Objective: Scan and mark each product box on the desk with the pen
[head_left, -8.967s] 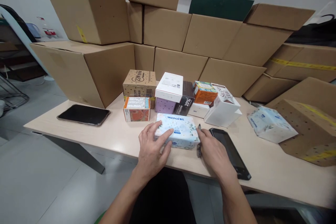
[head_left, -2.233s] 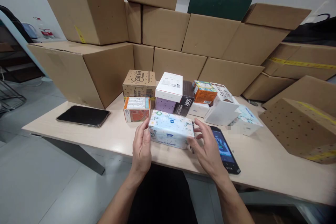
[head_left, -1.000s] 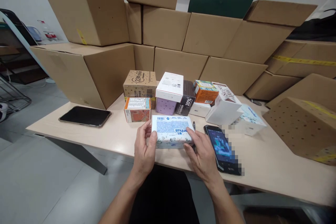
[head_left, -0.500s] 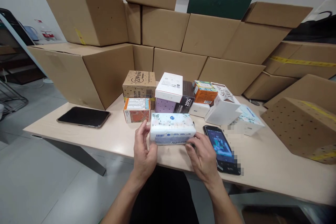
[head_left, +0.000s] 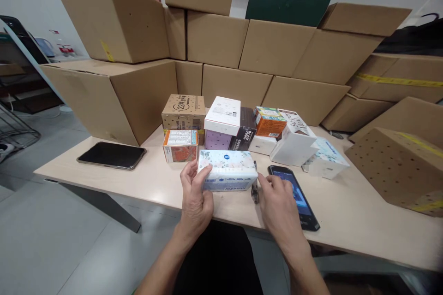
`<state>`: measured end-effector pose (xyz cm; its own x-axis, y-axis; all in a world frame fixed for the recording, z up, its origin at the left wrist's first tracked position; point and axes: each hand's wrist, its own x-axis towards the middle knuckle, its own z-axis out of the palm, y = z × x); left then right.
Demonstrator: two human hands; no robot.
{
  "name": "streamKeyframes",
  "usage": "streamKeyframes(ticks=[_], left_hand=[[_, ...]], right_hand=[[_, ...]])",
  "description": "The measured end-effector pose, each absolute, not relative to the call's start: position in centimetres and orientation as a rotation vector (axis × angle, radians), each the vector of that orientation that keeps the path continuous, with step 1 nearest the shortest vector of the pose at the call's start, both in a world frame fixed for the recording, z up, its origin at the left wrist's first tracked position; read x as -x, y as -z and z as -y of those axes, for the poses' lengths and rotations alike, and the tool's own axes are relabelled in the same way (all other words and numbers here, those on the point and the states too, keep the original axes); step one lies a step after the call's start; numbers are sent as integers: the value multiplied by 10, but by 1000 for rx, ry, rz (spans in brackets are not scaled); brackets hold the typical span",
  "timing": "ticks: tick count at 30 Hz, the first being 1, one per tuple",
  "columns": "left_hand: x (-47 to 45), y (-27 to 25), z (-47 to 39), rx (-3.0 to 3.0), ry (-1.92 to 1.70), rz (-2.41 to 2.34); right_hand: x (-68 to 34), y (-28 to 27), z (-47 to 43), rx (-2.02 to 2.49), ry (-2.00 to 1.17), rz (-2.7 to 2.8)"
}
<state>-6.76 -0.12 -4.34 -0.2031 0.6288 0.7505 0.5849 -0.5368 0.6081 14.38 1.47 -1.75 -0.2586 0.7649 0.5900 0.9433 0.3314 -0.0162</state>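
A soft pack of tissues (head_left: 228,170), white and pale blue with a leaf print, lies near the table's front edge. My left hand (head_left: 197,191) grips its left end, thumb over the front top edge and fingers behind. My right hand (head_left: 278,198) is at the pack's right end with its fingers curled together; what the fingertips pinch, if anything, is hidden. A small dark object (head_left: 255,191) lies between the pack and my right hand, its kind unclear. Just right of that hand is a black handheld device with a lit screen (head_left: 302,200), partly covered by the hand.
Behind the pack stand small cartons: an orange-white box (head_left: 180,146), a brown printed box (head_left: 183,111), a white-lidded purple box (head_left: 222,117) and an orange box (head_left: 270,122). Another tissue pack (head_left: 327,159) lies right. A phone (head_left: 111,155) lies left. Large cardboard boxes (head_left: 238,85) wall the back.
My left thumb has moved up onto the pack's top edge. My right hand has shifted right from the pack's front corner to beside its end, uncovering more of the dark object.
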Motion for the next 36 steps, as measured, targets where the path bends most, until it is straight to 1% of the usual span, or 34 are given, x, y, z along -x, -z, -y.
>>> streamKeyframes(ticks=[5, 12, 15, 17, 20, 22, 24, 26, 28, 32, 36], left_hand=[[65, 45, 0, -2042, -1792, -1588], [65, 45, 1, -2024, -1697, -1656], [64, 43, 2, -2021, -1735, -1627], [64, 42, 3, -2000, -1790, -1603], [64, 40, 4, -1978, -1831, -1581], [64, 40, 5, -1994, -1819, -1567], [63, 40, 5, -2013, -1776, -1579], [63, 39, 5, -2020, -1723, -1620], [63, 38, 5, -2026, -1691, -1658], [63, 36, 5, -2044, -1706, -1667], [62, 36, 4, -2040, -1723, -1674]], right_hand=[[-149, 21, -21, 1477, 559, 2367], [-152, 26, -29, 1401, 509, 2463], [-161, 19, -29, 1346, 456, 2393], [-165, 14, -27, 1323, 397, 2170], [-164, 1, -20, 1289, 224, 1552], [-156, -10, -16, 1145, -8, 1175], [-146, -23, -15, 951, -299, 1001], [-135, -34, -19, 847, -548, 997], [-126, -42, -24, 870, -701, 1088], [-112, -46, -37, 1021, -692, 1249], [-99, -48, -45, 1016, -710, 1300]])
